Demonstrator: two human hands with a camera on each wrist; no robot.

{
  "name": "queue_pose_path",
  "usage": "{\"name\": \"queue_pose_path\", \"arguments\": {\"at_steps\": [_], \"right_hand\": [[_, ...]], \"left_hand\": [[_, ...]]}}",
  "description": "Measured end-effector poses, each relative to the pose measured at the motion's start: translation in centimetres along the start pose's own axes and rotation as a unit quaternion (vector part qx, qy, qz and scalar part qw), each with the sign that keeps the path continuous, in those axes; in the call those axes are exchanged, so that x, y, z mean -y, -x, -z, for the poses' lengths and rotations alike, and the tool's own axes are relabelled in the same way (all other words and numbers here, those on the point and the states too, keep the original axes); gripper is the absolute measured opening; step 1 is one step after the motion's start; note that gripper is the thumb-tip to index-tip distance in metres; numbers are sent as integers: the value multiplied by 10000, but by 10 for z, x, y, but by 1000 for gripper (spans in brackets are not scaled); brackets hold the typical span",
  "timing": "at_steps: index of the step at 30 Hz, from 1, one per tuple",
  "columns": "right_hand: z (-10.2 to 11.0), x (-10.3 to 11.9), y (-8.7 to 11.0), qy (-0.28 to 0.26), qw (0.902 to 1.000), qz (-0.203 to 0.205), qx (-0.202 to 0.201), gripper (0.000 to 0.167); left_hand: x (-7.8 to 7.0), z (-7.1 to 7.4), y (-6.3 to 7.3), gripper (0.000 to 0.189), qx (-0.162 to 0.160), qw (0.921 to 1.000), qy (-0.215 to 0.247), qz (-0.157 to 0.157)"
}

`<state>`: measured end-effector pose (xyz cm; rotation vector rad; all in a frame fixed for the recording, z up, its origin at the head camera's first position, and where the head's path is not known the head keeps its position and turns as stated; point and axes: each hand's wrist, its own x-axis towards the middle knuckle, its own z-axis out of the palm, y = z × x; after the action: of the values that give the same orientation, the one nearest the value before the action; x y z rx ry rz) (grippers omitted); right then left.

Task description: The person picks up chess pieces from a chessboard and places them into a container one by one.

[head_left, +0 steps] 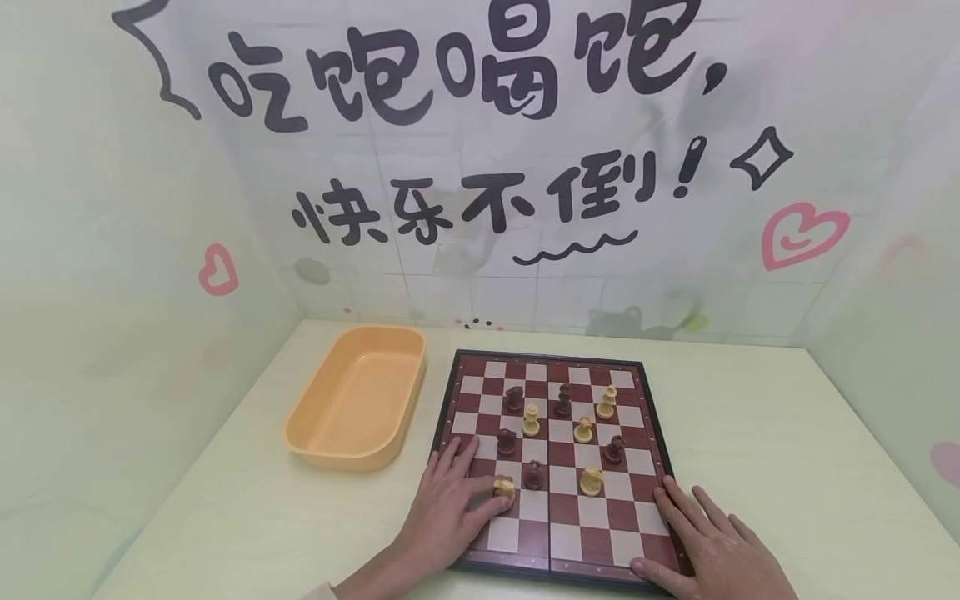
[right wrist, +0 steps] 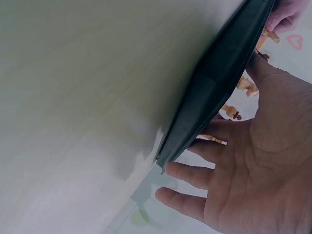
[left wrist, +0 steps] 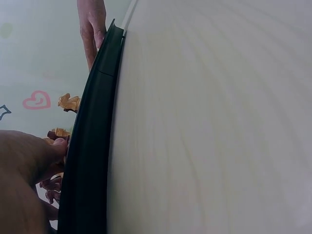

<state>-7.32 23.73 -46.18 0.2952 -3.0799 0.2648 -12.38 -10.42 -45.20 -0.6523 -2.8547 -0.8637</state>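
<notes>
Left hand [head_left: 446,508]: thumb and index finger pinched a light chess piece [head_left: 504,488]; the other fingers lay stretched over the left edge of the chessboard [head_left: 567,540].
Right hand [head_left: 723,546]: well apart from the left, its fingers straight and spread along the chessboard's right edge, the thumb at the near right corner.
Light chess piece: on the chessboard's near left quarter, at the left fingertips and well to the left of the other hand; partly covered, so its facing and tilt could not be told.
Chessboard seam [head_left: 550,533]: ran from near edge to far edge, between the hands.
Other chess pieces: upright on the chessboard, a dark one [head_left: 534,475] just right of the pinched piece, a light horse-headed one [head_left: 591,482] right of the seam.
Orange tray [head_left: 296,446]: left of the chessboard, its long axis running away from the person.
Table [head_left: 780,433]: under the chessboard.
</notes>
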Motion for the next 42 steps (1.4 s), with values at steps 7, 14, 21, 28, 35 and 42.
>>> {"name": "queue_pose_path", "arguments": {"at_steps": [7,14,21,28,35,42], "right_hand": [[-1,0,-1,43,10000,2,17,101],[0,-1,-2,90,9999,14,64,101],[7,0,-6,68,9985,-4,537,100],[5,-1,-8,118,9981,-31,611,101],[-2,-2,-4,99,9990,-79,437,104],[-5,-4,-5,94,9991,-104,408,104]], "left_hand": [[0,0,0,48,46,9999,80,88],[-2,4,0,46,-60,9991,396,125],[-1,7,2,41,-79,9983,559,149],[-2,11,3,40,-164,9983,545,150],[-1,15,1,43,-294,9989,333,137],[-2,20,-1,34,-551,9983,126,107]]}}
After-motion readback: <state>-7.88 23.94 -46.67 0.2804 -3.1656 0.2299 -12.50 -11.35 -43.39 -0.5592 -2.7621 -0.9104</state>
